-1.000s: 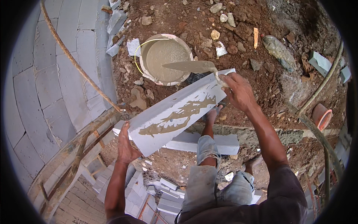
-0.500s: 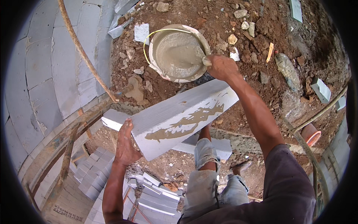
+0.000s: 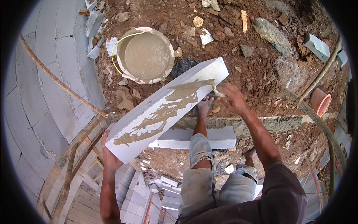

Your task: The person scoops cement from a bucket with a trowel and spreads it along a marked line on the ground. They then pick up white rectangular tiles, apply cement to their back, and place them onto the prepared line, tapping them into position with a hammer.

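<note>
A long pale lightweight concrete block [image 3: 149,101] slants across the middle, its lower left end gripped by my left hand [image 3: 109,154]. Streaks of grey wet mortar [image 3: 179,98] cover part of its near face. My right hand [image 3: 233,99] is closed round a mortar-coated trowel [image 3: 216,90] at the block's upper right end; most of the tool is hidden. Beyond the block stands a round bucket [image 3: 170,46] holding grey mortar [image 3: 145,56], with a yellow handle down on its left side.
Block walling [image 3: 56,86] curves along the left, with a pole [image 3: 61,84] before it. Another block [image 3: 220,138] lies below on a mortared ledge [image 3: 261,127]. Stones, a dirty plastic bottle [image 3: 272,35] and an orange bucket [image 3: 320,101] lie right. Stacked blocks [image 3: 130,190] sit lower down.
My right hand has moved from the bucket to the block's right end with the trowel. More mortar covers the block's face. The view has shifted, and the block is tilted more steeply.
</note>
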`<state>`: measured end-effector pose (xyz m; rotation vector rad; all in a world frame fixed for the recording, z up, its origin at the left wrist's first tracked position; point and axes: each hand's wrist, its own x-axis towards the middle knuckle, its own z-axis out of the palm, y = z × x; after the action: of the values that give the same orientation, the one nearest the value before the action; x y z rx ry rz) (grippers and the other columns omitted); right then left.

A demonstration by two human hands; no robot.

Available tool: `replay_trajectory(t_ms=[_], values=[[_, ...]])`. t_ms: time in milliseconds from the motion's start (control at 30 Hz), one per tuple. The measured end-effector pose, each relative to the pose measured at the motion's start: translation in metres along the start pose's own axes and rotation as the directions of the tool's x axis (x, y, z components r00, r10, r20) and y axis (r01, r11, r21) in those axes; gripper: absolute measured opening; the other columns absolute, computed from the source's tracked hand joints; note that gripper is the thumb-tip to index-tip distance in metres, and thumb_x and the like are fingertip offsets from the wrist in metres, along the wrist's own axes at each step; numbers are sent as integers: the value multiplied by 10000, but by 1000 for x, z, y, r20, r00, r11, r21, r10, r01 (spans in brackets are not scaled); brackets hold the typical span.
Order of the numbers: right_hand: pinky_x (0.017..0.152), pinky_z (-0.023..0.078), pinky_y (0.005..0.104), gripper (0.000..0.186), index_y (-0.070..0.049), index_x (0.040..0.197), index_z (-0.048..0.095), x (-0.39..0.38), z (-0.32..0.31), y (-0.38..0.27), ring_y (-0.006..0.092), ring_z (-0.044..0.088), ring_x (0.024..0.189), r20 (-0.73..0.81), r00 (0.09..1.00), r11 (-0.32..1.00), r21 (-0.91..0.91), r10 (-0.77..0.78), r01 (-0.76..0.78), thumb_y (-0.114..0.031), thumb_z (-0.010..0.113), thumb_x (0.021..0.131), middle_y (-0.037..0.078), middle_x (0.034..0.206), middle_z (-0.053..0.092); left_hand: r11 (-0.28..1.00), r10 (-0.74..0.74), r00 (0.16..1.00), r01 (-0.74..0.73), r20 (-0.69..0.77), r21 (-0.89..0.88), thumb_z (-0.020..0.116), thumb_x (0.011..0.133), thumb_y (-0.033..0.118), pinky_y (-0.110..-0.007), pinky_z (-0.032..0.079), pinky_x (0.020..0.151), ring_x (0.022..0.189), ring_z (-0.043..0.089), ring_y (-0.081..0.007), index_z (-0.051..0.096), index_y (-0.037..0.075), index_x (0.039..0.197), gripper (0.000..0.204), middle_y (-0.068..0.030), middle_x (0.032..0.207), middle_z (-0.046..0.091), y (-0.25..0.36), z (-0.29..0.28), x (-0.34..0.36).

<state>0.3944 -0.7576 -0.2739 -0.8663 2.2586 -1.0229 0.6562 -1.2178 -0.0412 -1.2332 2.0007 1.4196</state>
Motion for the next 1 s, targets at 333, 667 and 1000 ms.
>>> replay_trajectory(t_ms=[333,667,1000], values=[[1054,412,477,493,-146,1290,639,-42,6,69,373,547,1202,-208,968,982,-95,143,-165,-50,735,816,130,1201,614,866,277,960,-269,42,421,899,759,201,-456,446,1124,1351,515,-287,120,69,1598,1153,-210,1533,392,2,4,-12],[613,532,357,451,-87,1206,624,-32,-18,87,168,580,741,490,522,145,617,698,-773,-486,471,1063,59,901,594,936,21,999,-35,-44,-350,578,1019,476,-439,485,1080,1280,580,-239,246,95,1570,747,-116,1464,529,28,24,-32],[551,524,321,549,-28,1252,600,-72,-23,-38,147,600,613,599,673,278,622,434,-732,-533,495,1064,82,928,659,534,445,895,-297,36,792,998,566,386,-563,265,1219,1460,320,-472,191,7,1567,1340,-259,1573,322,73,41,-49]])
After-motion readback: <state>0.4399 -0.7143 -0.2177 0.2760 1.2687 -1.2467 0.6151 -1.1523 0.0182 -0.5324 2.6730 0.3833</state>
